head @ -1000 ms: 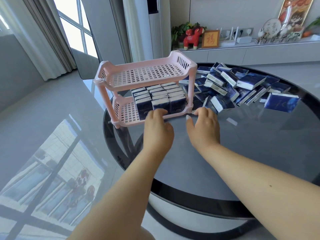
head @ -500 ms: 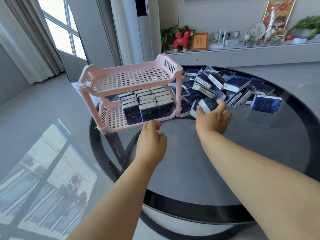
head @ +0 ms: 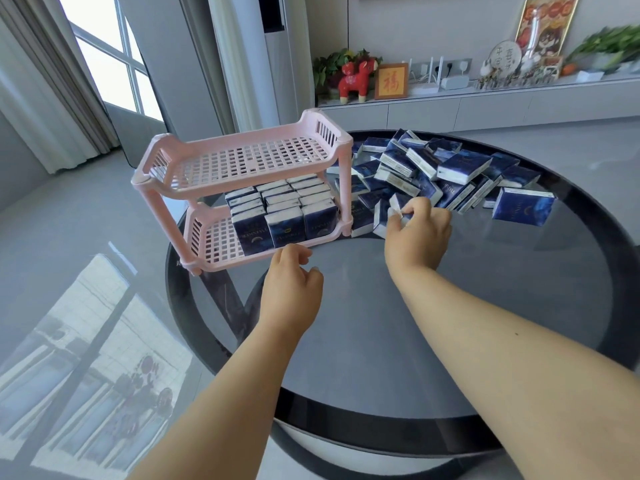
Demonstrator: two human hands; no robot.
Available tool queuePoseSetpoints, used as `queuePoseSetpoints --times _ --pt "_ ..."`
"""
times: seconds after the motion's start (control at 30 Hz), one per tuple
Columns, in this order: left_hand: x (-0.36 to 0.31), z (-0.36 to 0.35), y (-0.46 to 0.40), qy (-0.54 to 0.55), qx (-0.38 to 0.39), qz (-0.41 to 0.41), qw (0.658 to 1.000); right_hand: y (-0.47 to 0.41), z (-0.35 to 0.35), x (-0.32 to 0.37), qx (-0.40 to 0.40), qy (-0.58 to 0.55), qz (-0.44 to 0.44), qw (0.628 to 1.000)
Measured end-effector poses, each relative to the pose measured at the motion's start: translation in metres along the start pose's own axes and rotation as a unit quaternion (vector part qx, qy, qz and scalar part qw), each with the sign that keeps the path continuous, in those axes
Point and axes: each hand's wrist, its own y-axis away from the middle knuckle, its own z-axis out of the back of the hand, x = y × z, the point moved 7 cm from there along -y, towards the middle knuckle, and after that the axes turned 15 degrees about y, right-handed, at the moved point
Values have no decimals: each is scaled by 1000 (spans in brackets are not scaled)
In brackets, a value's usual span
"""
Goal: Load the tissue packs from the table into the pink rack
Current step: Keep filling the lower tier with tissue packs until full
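Tissue packs (head: 429,171) lie heaped on the table (head: 485,306) at 2 o'clock of the pink rack (head: 242,188) (lower shelf part-filled). Right hand (head: 417,233) pinches one pack (head: 398,206); left hand (head: 292,271), loosely curled, holds nothing.

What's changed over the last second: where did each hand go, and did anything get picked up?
The right hand left the rack's front edge, reached right to the loose pile and now pinches a tissue pack at its near edge. The left hand drew back slightly from the packs on the lower shelf and hovers, holding nothing. The pink rack, its loaded packs and its empty top shelf look unchanged.
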Motion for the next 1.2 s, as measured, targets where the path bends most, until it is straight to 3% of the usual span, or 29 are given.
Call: queuePoseSetpoints --times 0.17,0.37,0.6,0.8,0.97,1.2 --pt "0 1 -1 29 -12 -20 999 17 35 24 -89 -224 131 962" --pt "-2 4 1 160 17 -41 986 57 28 60 35 -319 246 915" --pt "-7 11 4 198 -5 -71 978 72 -3 69 204 -272 251 906" --pt "-6 37 11 193 -161 -104 962 70 -20 72 291 -143 254 911" --pt "2 66 13 172 -270 -99 942 81 -29 80 267 -26 346 899" --pt "13 83 -9 110 -267 -54 956 83 -28 83 227 22 374 899"
